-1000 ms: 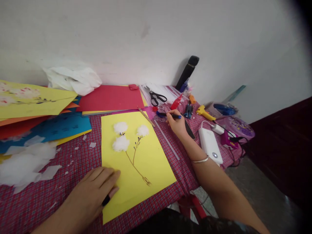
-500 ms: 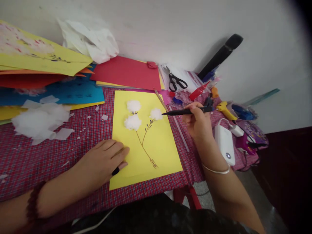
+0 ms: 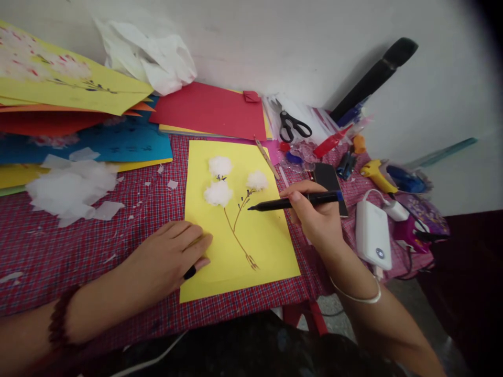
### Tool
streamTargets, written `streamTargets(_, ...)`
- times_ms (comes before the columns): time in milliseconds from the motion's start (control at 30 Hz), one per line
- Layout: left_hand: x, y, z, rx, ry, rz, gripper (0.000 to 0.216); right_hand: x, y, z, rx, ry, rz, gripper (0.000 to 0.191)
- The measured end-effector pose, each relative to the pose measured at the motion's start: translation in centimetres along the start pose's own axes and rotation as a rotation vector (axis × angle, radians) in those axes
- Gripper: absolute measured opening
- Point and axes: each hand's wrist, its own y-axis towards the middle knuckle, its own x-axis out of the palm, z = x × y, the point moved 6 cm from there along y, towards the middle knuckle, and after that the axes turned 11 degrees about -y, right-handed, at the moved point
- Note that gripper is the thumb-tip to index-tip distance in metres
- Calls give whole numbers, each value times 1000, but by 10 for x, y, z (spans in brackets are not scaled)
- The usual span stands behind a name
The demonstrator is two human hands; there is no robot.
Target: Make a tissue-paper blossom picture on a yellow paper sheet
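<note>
A yellow sheet of paper (image 3: 271, 251) lies on the table in front of me. It bears a drawn brown branch with small dark marks and three white fluffy blossoms (image 3: 218, 193). My right hand (image 3: 318, 212) grips a black marker (image 3: 279, 203), its tip over the sheet beside the right-hand stem; whether it touches cannot be told. At the sheet's lower left edge rests my left hand (image 3: 176, 251), fingers curled. A small black marker cap (image 3: 190, 272) pokes out between its thumb and fingers.
White tissue squares (image 3: 73, 186) are heaped at left beside stacked coloured papers (image 3: 212, 112). Scissors (image 3: 293, 125), a brush (image 3: 267, 157), a red tube (image 3: 333, 142), a dark phone (image 3: 327, 178), a yellow glue gun (image 3: 378, 175) and a white power bank (image 3: 373, 235) lie at right.
My right hand has moved the marker down and slightly left, from the right blossom to beside its stem. The phone now shows behind that hand. My left hand keeps its place on the sheet.
</note>
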Motion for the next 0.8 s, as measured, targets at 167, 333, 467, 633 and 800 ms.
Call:
streamTargets(167, 0, -1, -2, 25, -3, 12, 27, 1, -29, -11, 51, -20, -21, 13)
streamTargets(333, 0, -3, -2, 75, 19, 7, 30, 4, -64, -4, 74, -105, 30, 14)
streamTargets(467, -1, -3, 0, 104, 38, 10, 32, 11, -72, -8, -87, -301, 66, 12)
streamTargets(633, -3, -1, 1, 114, 46, 35, 33, 18, -68, -12, -217, -381, 34, 12)
streamTargets(800, -5, 0, 3, 137, 68, 35, 36, 20, -66, -16, -311, -447, 33, 14)
